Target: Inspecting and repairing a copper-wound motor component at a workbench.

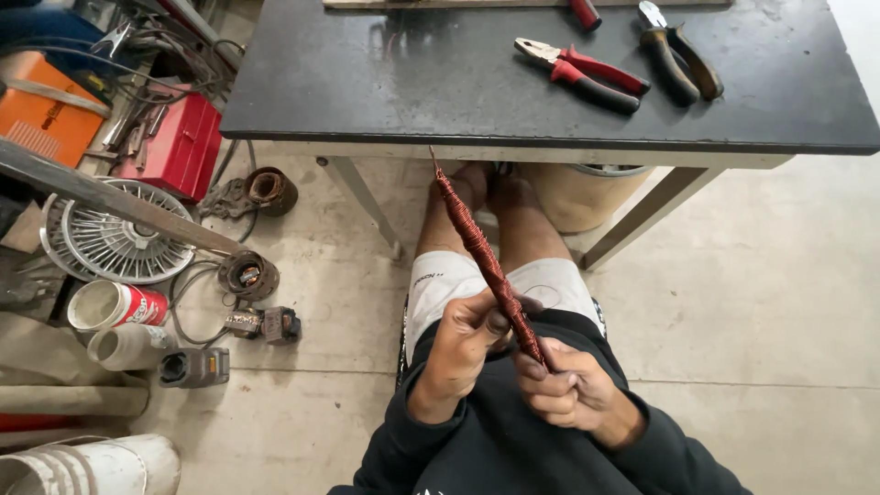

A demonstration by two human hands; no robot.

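The person sits before a dark table [385, 82] and holds a long rod wrapped in copper wire [481, 252] over the lap, its thin far end pointing up toward the table edge. The left hand [463, 339] is closed around the rod near the lower part, and the right hand [573, 390] grips its bottom end. On the table, well apart from the hands, lie red-handled pliers [587, 75] and dark-handled pliers [678, 60]. A red toolbox [183, 147] stands on the floor at the left.

I wore a black long-sleeved sweatshirt [513, 449] with a small white print at the chest and light grey shorts [440, 284], feet bare.
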